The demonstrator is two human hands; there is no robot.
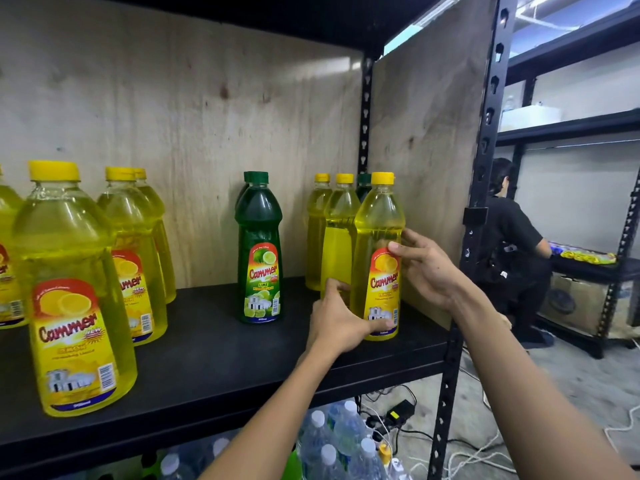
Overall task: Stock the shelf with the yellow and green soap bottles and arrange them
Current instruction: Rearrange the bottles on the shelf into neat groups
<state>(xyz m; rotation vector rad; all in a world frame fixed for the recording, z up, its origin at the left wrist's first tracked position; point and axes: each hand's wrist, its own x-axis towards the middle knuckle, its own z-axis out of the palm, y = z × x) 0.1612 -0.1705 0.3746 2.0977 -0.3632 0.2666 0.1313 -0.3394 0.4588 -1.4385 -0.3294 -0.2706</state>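
I am gripping the yellow lemon soap bottle (379, 258) with both hands: my left hand (337, 322) closing around its base, my right hand (427, 268) clasping its label, upright at the black shelf (214, 358) right end.

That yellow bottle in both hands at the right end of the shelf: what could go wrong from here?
1. The yellow bottle stands close to the shelf's front edge; a slip by the left hand or right hand could send it off.
2. It sits tight against the yellow bottles behind; a push might topple them.
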